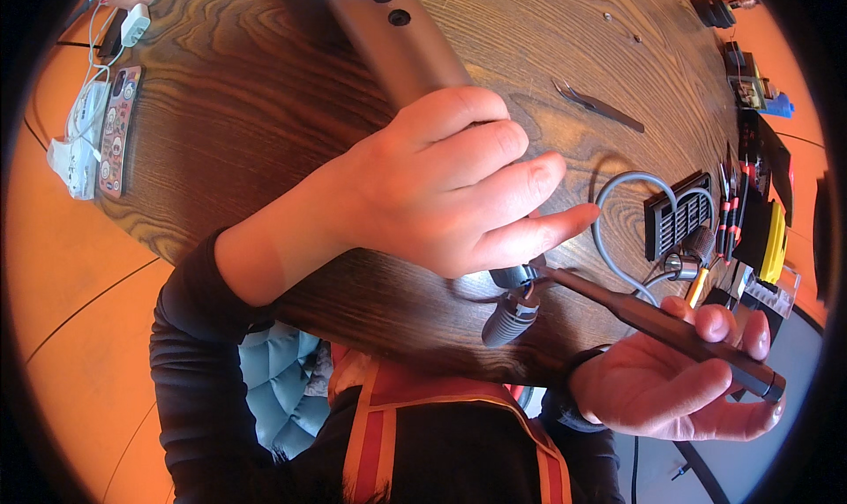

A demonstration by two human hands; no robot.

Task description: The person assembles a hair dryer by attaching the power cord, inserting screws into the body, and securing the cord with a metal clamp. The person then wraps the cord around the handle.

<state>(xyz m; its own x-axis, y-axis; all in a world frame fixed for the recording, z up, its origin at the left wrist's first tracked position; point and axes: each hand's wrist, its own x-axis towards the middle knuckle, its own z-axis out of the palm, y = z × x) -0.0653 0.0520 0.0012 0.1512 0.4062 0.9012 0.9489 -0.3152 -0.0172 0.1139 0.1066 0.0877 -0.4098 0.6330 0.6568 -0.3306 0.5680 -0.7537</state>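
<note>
My left hand (441, 182) is wrapped around the brown-grey handle of a hair dryer (401, 45), which has two dark round controls near its top. The dryer's head runs off the upper edge of the picture. Below my fingers, the handle's lower end shows an opened part with a ribbed grey cord sleeve (510, 320) hanging from it. My right hand (679, 389) grips a slim dark screwdriver (657, 323) between thumb and fingers. Its shaft points up and left at the dryer's lower end; whether the tip touches is hard to make out.
Tweezers (600, 107) lie on the dark wooden table (221, 142). To the right are a looped grey cord (609, 186), a black bit case (662, 221), red-and-black hand tools (729, 217) and a yellow object (774, 244). A phone (119, 133) and a white power strip (79, 155) sit at the left edge.
</note>
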